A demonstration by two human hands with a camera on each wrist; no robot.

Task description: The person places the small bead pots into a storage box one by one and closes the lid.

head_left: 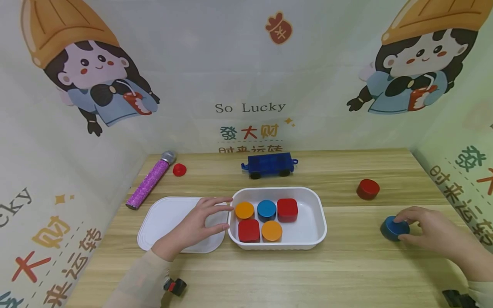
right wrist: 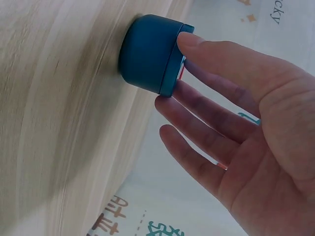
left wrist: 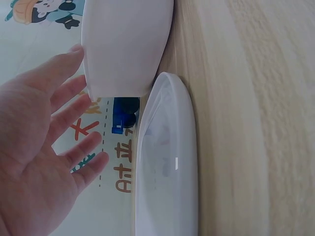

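My right hand (head_left: 427, 233) pinches a small round blue jar (head_left: 393, 230) at the right of the table. In the right wrist view, the thumb and fingers lie at the lid end of this jar (right wrist: 150, 54), and its base appears to rest on the wood. My left hand (head_left: 202, 220) reaches over a white lid (head_left: 165, 222), fingers extended, fingertips at the left rim of a white box (head_left: 308, 246). Inside the box stand two orange round jars (head_left: 244, 210), a blue round jar (head_left: 266, 209) and two red squarish jars (head_left: 287, 208).
A red round jar (head_left: 368, 189) stands behind the right hand. Behind the box is a blue toy wagon (head_left: 271, 164). At the back left lie a glittery pink microphone (head_left: 150, 182) and a small red piece (head_left: 179, 170). Printed cloth (head_left: 185, 85) encloses the table's back and sides.
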